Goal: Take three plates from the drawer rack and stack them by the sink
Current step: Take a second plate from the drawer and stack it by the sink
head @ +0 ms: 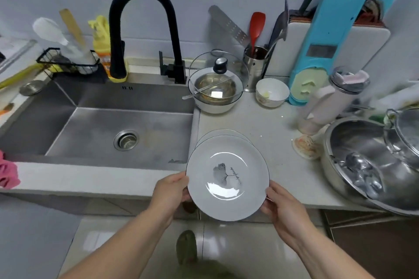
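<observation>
Both hands hold a white plate with a grey leaf motif (227, 178) by its rim: the left hand (171, 192) pinches the left edge, the right hand (280, 205) the right edge. The plate overhangs the worktop (267, 124) edge, partly covering a second plate (224, 135) lying flat just right of the steel sink (102, 124).
</observation>
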